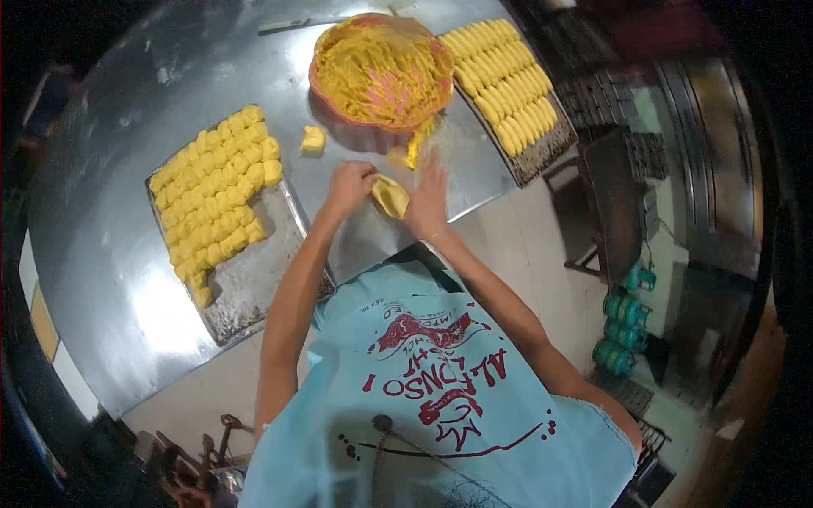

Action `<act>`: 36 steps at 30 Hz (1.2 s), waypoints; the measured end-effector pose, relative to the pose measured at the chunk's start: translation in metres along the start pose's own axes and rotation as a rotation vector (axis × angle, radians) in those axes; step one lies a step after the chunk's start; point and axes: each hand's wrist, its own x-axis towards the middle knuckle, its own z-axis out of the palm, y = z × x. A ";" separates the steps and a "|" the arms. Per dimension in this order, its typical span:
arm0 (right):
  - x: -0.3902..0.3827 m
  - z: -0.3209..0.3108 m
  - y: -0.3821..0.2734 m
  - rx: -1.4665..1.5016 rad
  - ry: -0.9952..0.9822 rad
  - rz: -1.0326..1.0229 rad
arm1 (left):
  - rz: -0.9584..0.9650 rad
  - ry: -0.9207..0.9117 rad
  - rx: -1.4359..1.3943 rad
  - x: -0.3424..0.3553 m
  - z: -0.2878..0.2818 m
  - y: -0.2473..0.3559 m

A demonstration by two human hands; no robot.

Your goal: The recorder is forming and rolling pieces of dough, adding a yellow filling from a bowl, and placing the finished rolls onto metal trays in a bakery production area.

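Observation:
My left hand (347, 186) is closed, its fingertips pinching the edge of a flattened, hollowed piece of yellow dough (389, 197) above the metal table. On the other side of the dough, my right hand (429, 199) is smeared by motion, and its fingers are hard to make out. Just beyond its fingertips shows a bright yellow blurred strip (413, 151), whose kind I cannot tell. A scalloped pinkish-orange bowl (318, 93) holds thick yellow filling (373, 55) beyond my hands. One loose dough lump (312, 140) lies between the bowl and my left hand.
On the left, a worn metal tray (254, 296) carries rows of dough lumps (212, 190). A second tray (550, 148) at right bears rows of long shaped dough pieces (504, 80). A flat bar (296, 26) lies by the bowl. Green gas cylinders (622, 326) stand on the right.

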 end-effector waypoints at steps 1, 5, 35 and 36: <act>-0.024 0.005 -0.002 -0.012 0.001 0.020 | 0.009 -0.018 -0.011 -0.005 0.003 -0.002; -0.017 -0.044 -0.026 -0.258 -0.314 -0.023 | 0.006 0.083 -0.024 -0.014 0.005 -0.005; -0.016 -0.004 0.028 -0.040 -0.042 -0.215 | -0.089 -0.002 -0.022 -0.021 0.001 0.001; -0.031 -0.005 0.016 -0.276 -0.196 -0.329 | -0.122 0.042 -0.097 -0.018 0.003 0.000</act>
